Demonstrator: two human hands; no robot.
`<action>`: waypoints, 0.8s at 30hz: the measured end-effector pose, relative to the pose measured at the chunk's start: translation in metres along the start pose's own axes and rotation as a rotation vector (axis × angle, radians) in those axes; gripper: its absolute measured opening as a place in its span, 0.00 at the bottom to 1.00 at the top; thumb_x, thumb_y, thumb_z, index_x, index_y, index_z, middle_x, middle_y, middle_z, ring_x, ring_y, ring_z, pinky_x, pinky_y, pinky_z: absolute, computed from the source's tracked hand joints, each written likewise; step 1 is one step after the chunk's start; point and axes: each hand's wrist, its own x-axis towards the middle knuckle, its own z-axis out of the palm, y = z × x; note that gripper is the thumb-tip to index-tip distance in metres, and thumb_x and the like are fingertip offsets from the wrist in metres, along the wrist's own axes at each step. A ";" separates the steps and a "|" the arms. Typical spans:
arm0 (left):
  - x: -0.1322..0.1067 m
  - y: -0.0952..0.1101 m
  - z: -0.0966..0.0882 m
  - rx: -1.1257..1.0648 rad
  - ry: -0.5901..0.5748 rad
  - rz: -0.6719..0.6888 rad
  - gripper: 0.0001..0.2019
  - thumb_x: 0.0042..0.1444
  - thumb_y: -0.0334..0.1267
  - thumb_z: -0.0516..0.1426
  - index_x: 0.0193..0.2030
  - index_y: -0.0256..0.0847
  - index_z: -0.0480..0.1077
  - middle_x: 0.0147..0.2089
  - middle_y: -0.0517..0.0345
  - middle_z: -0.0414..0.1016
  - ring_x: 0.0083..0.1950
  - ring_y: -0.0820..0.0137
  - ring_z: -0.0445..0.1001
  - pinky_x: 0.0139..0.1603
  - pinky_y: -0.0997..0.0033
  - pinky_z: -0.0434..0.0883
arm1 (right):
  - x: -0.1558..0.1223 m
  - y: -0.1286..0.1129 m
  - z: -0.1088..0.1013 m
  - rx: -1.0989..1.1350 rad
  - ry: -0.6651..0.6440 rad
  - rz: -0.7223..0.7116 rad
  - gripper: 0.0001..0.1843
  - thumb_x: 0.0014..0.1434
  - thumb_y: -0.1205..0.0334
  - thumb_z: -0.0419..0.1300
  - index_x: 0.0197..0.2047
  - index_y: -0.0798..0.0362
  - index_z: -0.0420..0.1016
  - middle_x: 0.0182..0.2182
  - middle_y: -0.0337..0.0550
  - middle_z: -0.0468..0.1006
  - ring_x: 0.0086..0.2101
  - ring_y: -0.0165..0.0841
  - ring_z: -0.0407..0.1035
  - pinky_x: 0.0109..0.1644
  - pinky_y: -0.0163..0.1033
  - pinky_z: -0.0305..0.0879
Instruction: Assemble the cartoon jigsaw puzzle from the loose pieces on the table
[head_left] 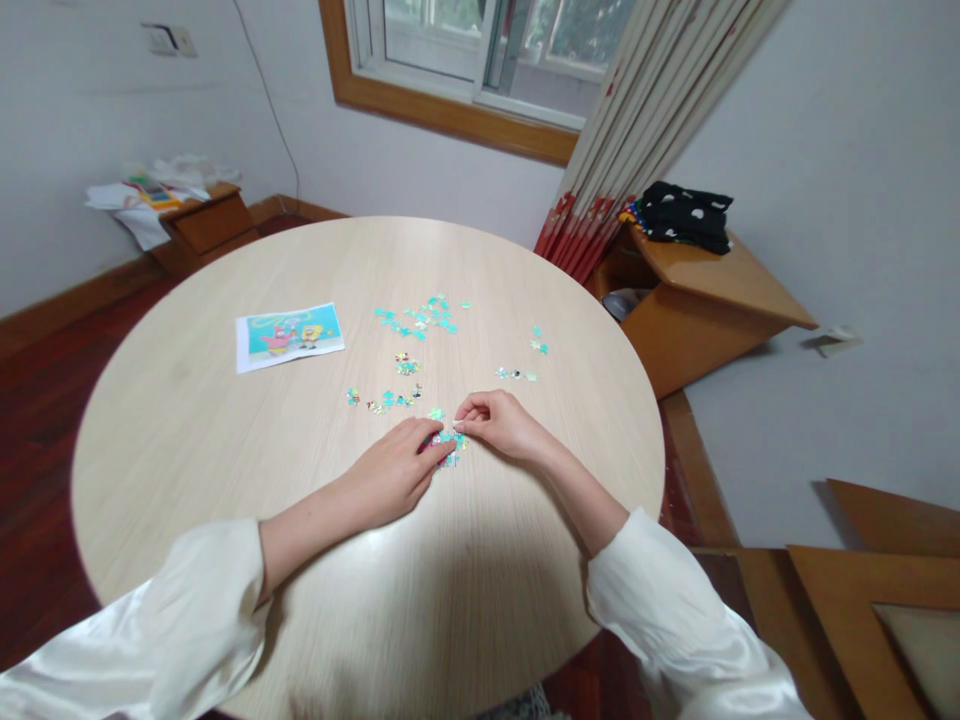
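On the round table, my left hand lies with its fingers spread over a small joined patch of jigsaw puzzle, hiding part of it. My right hand pinches a small pale puzzle piece between thumb and fingertips at the upper edge of that patch. One greenish loose piece lies just beyond my left fingertips. Farther off are a little cluster of yellow and red pieces and a row of mixed pieces.
Many turquoise pieces are scattered toward the far side of the table. A few more pieces lie to the right. A printed cartoon picture rests at the left. Wooden cabinets stand beyond the table.
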 end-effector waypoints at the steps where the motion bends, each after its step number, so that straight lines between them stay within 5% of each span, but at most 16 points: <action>1: 0.000 0.000 0.000 0.006 0.000 0.002 0.15 0.63 0.32 0.45 0.53 0.38 0.67 0.50 0.44 0.67 0.50 0.62 0.67 0.49 0.56 0.70 | 0.000 -0.001 0.000 -0.042 0.010 -0.018 0.02 0.49 0.67 0.63 0.27 0.57 0.74 0.21 0.36 0.72 0.24 0.25 0.65 0.30 0.32 0.60; 24: 0.002 0.001 -0.002 0.023 -0.017 0.012 0.15 0.62 0.31 0.46 0.53 0.36 0.66 0.50 0.42 0.67 0.49 0.61 0.67 0.48 0.56 0.70 | -0.003 -0.009 -0.001 -0.312 0.036 -0.048 0.02 0.51 0.69 0.63 0.30 0.57 0.78 0.23 0.38 0.74 0.26 0.25 0.63 0.32 0.32 0.57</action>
